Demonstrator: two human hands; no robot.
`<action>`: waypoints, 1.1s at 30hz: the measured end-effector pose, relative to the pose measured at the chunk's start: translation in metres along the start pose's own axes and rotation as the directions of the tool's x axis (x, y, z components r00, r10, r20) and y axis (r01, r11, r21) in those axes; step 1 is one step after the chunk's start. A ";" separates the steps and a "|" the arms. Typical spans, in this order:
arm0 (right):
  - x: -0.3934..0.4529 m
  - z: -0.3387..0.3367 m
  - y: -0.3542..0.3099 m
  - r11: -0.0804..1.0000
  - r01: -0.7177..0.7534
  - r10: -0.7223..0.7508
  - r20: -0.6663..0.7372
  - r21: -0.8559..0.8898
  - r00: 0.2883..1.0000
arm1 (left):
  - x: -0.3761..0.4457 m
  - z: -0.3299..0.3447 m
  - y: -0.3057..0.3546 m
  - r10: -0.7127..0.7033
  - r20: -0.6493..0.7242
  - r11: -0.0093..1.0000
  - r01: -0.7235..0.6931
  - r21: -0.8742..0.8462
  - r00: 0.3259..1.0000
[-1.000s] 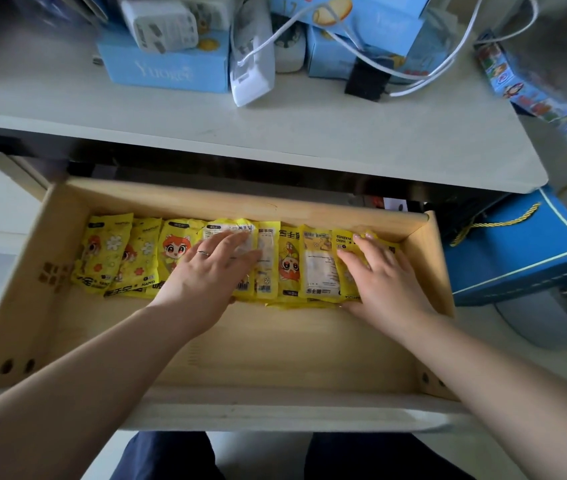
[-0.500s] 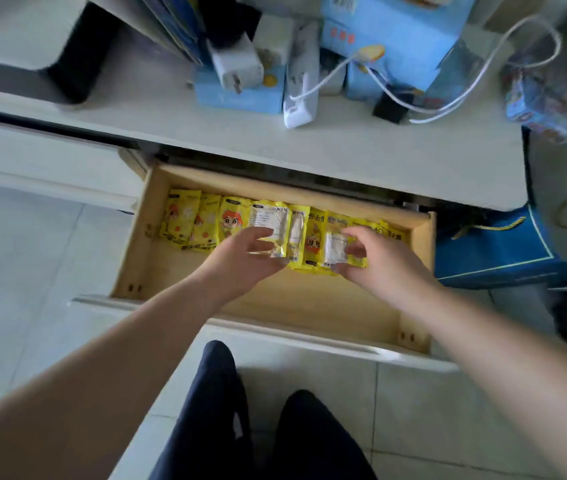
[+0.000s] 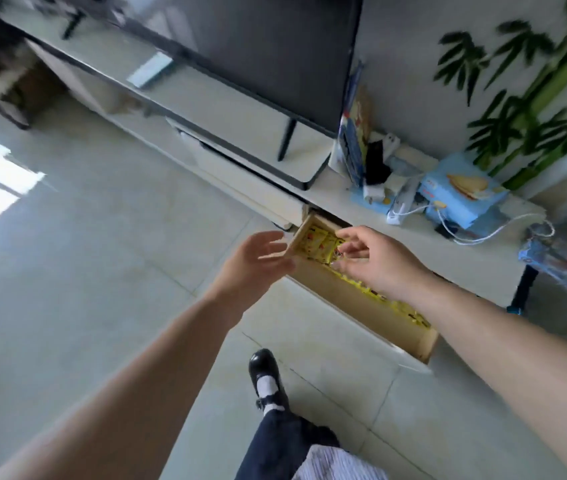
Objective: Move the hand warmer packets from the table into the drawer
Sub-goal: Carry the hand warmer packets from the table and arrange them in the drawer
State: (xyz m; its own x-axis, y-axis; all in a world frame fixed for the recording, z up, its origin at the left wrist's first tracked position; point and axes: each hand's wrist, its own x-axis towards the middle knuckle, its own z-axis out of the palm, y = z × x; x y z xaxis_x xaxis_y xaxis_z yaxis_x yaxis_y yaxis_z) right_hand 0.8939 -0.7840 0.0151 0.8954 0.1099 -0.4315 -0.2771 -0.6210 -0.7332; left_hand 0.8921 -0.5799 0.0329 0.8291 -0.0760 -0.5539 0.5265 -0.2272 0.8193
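The wooden drawer (image 3: 347, 299) stands pulled out under the pale table top (image 3: 476, 251). A row of yellow hand warmer packets (image 3: 320, 244) lies along its back; more yellow shows past my right wrist. My left hand (image 3: 257, 265) hovers at the drawer's left end, fingers spread and holding nothing. My right hand (image 3: 375, 261) hangs over the packets with fingers loosely bent, and I see nothing gripped in it. The view is tilted and blurred.
A large dark screen (image 3: 268, 57) stands on the long low cabinet. Blue boxes (image 3: 462, 195), a white power strip (image 3: 400, 206) and cables crowd the table's back. A blue bag (image 3: 552, 261) hangs at the right. Tiled floor and my shoe (image 3: 264, 375) lie below.
The camera has risen and swung left, so the drawer looks small and slanted. Both hands have lifted off the packets and now hover above the drawer, the left one moved to its left end.
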 end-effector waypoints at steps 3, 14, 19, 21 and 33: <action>-0.029 0.005 -0.077 0.989 0.135 -0.129 0.094 -0.060 0.987 | -0.068 -0.043 0.025 0.036 -0.106 0.997 -0.043 -0.066 0.994; -0.134 0.099 -0.267 0.845 0.516 -0.413 0.447 -0.137 0.794 | -0.280 -0.170 0.001 0.039 -0.504 0.945 -0.196 -0.263 0.863; -0.212 0.178 -0.329 0.725 0.673 -0.488 0.584 -0.142 0.649 | -0.398 -0.218 -0.056 -0.022 -0.668 0.916 -0.252 -0.311 0.744; -0.231 0.196 -0.341 0.702 0.698 -0.497 0.604 -0.141 0.623 | -0.422 -0.226 -0.070 -0.040 -0.691 0.913 -0.255 -0.319 0.721; -0.474 0.437 -0.397 0.587 0.809 -0.461 0.829 0.017 0.317 | -0.712 -0.273 -0.266 -0.225 -0.881 0.869 -0.323 -0.375 0.416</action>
State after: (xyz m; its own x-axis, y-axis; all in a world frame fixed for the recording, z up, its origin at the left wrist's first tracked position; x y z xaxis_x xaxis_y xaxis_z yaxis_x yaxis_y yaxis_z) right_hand 0.4270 -0.2507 0.2809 0.1230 0.9644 -0.2341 0.5559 -0.2624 -0.7887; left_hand 0.2129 -0.2001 0.2504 0.3925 0.8747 -0.2845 0.2600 0.1912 0.9465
